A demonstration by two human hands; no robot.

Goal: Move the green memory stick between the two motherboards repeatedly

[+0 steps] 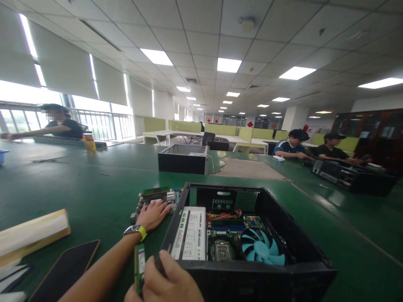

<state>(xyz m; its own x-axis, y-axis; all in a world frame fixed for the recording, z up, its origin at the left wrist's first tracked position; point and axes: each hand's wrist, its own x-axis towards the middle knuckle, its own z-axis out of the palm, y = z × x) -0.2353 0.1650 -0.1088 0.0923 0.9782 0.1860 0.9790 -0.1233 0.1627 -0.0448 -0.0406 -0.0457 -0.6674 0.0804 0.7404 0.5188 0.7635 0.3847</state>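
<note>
My left hand (154,216), with a watch (134,230) on its wrist, rests palm down on a loose motherboard (143,199), fingers stretched out. The board lies on the table against the left side of an open black computer case (248,277). My right hand (171,279) is at the case's near left corner, fingers closed around a green RAM stick (139,262) with a white label. Inside the case sit a white-labelled power supply (190,233), a fan with light blue blades (262,247), a bare CPU socket (223,249) and red and yellow cables (225,215).
On the left lie a dark flat panel (66,268) and a cream-coloured long piece (34,233). Another computer case (184,159) stands farther back on the green table (126,161). Several people sit around it, with a dark case (352,174) at the right.
</note>
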